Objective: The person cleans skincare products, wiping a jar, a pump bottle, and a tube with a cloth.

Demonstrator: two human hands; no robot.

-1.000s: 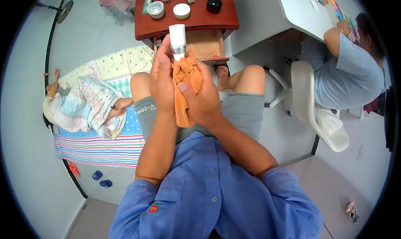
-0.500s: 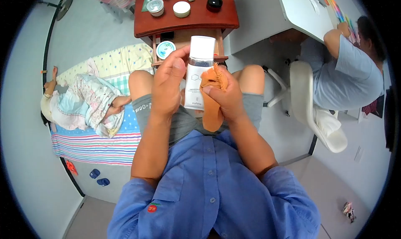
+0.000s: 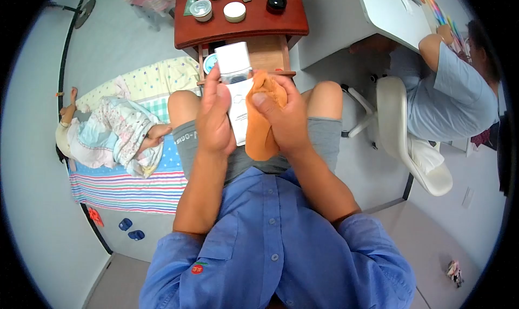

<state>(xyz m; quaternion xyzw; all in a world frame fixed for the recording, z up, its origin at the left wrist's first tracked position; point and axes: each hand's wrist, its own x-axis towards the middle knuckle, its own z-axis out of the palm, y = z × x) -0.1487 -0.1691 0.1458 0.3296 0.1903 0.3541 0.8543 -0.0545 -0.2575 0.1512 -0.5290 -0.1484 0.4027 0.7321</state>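
A white bottle [image 3: 238, 111] with a white cap and a silvery neck tilts slightly left above my lap. My left hand [image 3: 215, 117] holds it from the left side, fingers behind it and thumb at its edge. In my right hand [image 3: 285, 114] is a bunched orange cloth [image 3: 259, 136], pinched under the thumb, its lower end hanging down. The cloth lies against the right side of the bottle. Beyond the hands is an open wooden drawer [image 3: 270, 55] with a round blue-and-white tub [image 3: 210, 63] at its left.
Jars, tubes and small bottles stand on the red-brown cabinet [image 3: 254, 28]. On a mat [image 3: 130, 193] at the left a person lies under a cloth. At the right another person sits at a white desk [image 3: 397, 25], beside a white chair [image 3: 393, 114].
Over the last second the bottle turned to show its printed face, moved right, then back left and tilted. The cloth went from around its lower part to its right side.
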